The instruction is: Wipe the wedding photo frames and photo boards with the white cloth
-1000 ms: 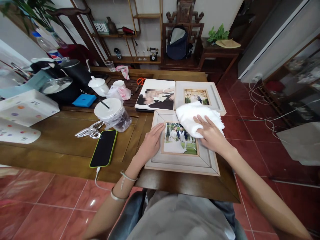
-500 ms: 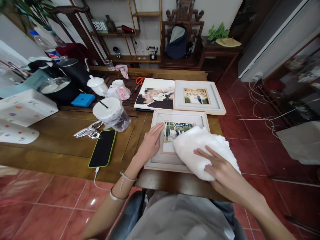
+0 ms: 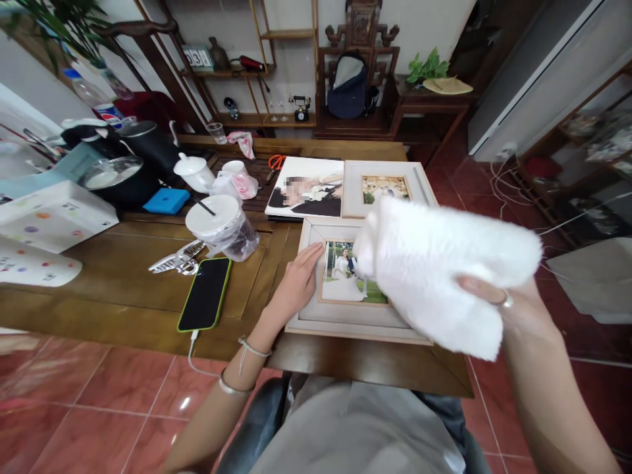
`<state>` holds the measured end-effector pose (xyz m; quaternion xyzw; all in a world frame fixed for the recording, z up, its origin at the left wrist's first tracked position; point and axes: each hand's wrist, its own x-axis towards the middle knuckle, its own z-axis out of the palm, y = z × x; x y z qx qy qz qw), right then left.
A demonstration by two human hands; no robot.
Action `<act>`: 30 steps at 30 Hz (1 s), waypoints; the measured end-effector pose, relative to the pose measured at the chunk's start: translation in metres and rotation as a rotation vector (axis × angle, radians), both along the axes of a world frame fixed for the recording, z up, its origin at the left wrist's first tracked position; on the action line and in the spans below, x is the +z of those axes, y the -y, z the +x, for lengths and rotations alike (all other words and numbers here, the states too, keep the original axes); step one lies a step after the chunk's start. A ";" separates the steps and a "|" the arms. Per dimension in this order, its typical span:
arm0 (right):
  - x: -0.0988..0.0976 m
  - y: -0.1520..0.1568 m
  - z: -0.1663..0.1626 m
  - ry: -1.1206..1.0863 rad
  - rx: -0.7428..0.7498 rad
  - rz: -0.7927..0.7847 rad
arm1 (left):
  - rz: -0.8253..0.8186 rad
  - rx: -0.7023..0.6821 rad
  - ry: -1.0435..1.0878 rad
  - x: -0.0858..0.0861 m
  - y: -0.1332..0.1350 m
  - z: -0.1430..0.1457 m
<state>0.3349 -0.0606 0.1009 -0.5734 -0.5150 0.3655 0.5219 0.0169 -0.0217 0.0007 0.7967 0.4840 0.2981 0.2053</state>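
A light wooden picture frame (image 3: 340, 326) holding a photo of a couple lies flat near the table's front edge. My left hand (image 3: 295, 282) rests on its left side, fingers stretched out beside the photo. A thick white fluffy cloth (image 3: 444, 263) is in my right hand (image 3: 526, 319), lifted over the frame's right part. The thumb presses on the cloth, while the other fingers are hidden behind it. Under the cloth, the photo's right side is covered. Touching at the back are a second framed photo (image 3: 353, 187) and a wedding picture (image 3: 311, 204), partly masked by blur.
Left of the frames are a lidded cup in a plastic bag (image 3: 232, 227), a charging phone (image 3: 205, 296), a silver claw clip (image 3: 178, 257) and a blue box (image 3: 166, 201). Orange-handled scissors (image 3: 275, 162) lie behind. The table (image 3: 261, 276) ends close in front of me.
My right hand has raised the cloth off the photo and moved it right and up, turning it. More of the photo's lower part shows. My left hand stays put.
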 end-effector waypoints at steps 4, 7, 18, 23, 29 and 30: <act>0.005 -0.041 -0.016 0.350 -0.182 0.521 | -0.017 0.004 -0.003 0.000 0.000 0.000; 0.001 -0.066 -0.024 0.766 0.009 0.657 | -0.033 0.007 -0.009 0.000 -0.001 0.000; -0.051 -0.083 -0.053 1.294 0.695 0.474 | 0.001 0.008 -0.007 -0.003 -0.001 0.000; -0.039 -0.039 -0.053 1.242 0.818 0.349 | 0.006 0.009 -0.003 -0.001 -0.001 0.001; -0.015 0.033 -0.055 1.057 0.947 0.225 | -0.004 0.011 -0.007 0.001 0.000 0.001; -0.013 0.041 -0.053 1.008 0.951 0.231 | -0.007 0.011 -0.011 0.001 0.000 0.001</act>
